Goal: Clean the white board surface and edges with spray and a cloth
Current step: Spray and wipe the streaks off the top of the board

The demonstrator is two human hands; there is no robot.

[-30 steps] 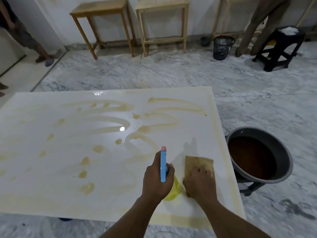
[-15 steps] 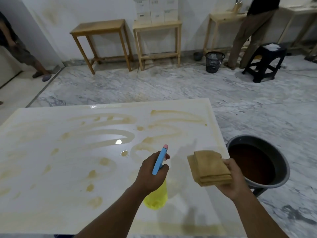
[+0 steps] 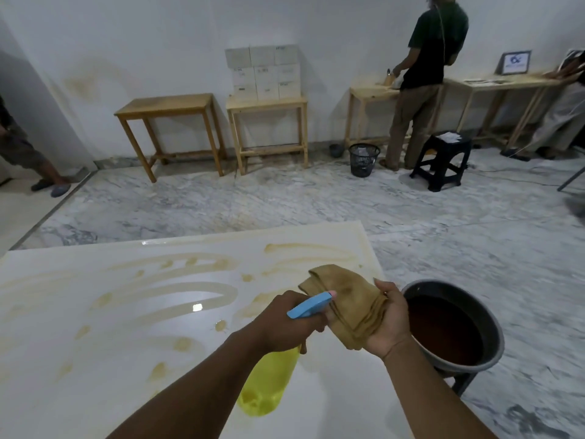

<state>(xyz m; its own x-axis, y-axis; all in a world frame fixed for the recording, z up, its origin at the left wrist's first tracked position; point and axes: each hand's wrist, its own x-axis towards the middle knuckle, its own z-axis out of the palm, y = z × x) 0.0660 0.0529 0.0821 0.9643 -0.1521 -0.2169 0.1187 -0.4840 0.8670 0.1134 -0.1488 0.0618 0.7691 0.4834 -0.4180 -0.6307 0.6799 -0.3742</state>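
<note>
The white board's [image 3: 95, 359] far and right edges stand free, with marble floor [image 3: 285, 201] open beyond them, though a dark basin [image 3: 493, 324] of brown water sits just beside the right edge. Over the board's near right part, the left hand [image 3: 285, 318] grips a yellow spray bottle [image 3: 269, 381], its blue nozzle toward a tan cloth [image 3: 351, 299] held in the right hand's [image 3: 391, 324] curled fingers. The board is glossy white, streaked and spotted with yellowish-brown smears.
</note>
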